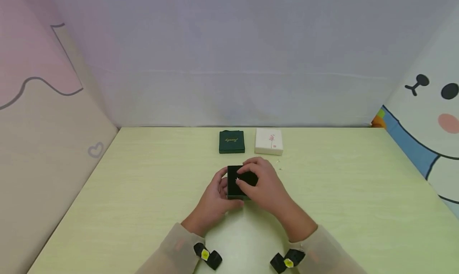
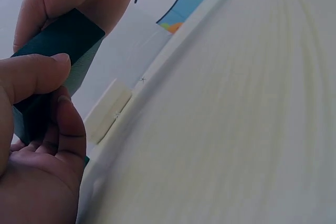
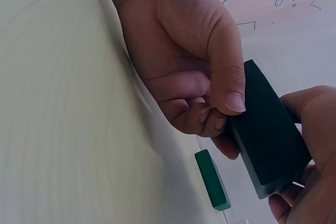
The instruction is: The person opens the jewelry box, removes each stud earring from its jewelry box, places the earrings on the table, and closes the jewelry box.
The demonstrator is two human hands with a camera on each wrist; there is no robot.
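Note:
A dark green jewelry box (image 3: 270, 129) with a black inside is held above the table by my left hand (image 1: 215, 198), which wraps its left side; in the left wrist view the thumb lies across it. On the black insert shows a tiny shiny star-shaped piece (image 1: 237, 179). My right hand (image 1: 269, 186) reaches over the box from the right, with its thumb tip at the star piece and its index fingertip a little apart above. Two more tiny shiny pieces, one the star-shaped piece (image 2: 117, 115), lie on the table beyond the right hand.
Farther back, a green square lid (image 1: 231, 142) with gold lettering lies beside a white box (image 1: 268, 141) bearing a pink flower print. A pale wall (image 1: 229, 67) closes off the table's back edge, and printed panels flank both sides.

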